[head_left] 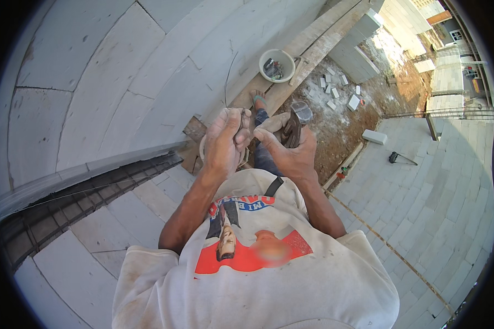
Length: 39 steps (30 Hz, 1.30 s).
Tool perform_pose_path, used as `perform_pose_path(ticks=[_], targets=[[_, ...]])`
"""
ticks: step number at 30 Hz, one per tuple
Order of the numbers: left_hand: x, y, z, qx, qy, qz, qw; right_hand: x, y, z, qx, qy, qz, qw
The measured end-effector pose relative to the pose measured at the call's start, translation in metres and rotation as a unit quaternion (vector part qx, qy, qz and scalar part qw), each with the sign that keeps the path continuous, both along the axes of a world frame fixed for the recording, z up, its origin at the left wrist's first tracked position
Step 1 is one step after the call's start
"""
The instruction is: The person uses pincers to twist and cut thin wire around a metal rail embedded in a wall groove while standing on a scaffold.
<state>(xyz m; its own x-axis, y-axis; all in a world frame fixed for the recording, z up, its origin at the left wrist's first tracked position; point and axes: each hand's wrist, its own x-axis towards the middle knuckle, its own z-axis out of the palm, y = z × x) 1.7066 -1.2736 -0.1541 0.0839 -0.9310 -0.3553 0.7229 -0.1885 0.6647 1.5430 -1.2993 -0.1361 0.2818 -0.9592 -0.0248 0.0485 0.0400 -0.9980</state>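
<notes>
My left hand [228, 140] is raised in front of my chest, its fingers pinched on a thin dark wire [226, 85] that bends upward beside the wall. Close by on the right, my right hand [296, 153] is closed around a dark, curved metal tool [292, 130]; the fingers cover much of it, so its exact kind is hidden. The fingertips of both hands come near each other without a visible link. Just beyond the tool appears a round greyish object [302, 112], unclear in kind. Behind my left hand a pale bucket [202, 149] is partly hidden.
A block wall [104, 82] rises on the left, with a rebar-filled channel [55, 219] below. Wooden planks [326, 46] run ahead, carrying a white bucket [288, 61] of tools. My sandalled foot [258, 98] rests on them. Block pieces [354, 102] litter the ground; another block wall [422, 219] stands right.
</notes>
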Motion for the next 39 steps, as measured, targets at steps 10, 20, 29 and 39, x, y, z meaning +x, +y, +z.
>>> perform_pose_path(ticks=[10,20,29,39], targets=[[0.010,-0.002,0.001,-0.031,-0.133,-0.047,0.990,-0.017,-0.014,0.008,0.010,0.051,0.015,0.999],[0.013,0.000,0.003,-0.039,-0.082,-0.053,0.994,-0.013,-0.019,0.007,0.026,0.051,0.033,0.998],[0.015,0.000,0.004,-0.041,-0.049,-0.056,0.996,-0.012,-0.018,0.016,0.074,0.036,0.040,0.996],[0.016,0.000,0.007,-0.043,-0.351,-0.099,0.930,-0.014,-0.020,0.005,0.046,0.109,0.019,0.993]])
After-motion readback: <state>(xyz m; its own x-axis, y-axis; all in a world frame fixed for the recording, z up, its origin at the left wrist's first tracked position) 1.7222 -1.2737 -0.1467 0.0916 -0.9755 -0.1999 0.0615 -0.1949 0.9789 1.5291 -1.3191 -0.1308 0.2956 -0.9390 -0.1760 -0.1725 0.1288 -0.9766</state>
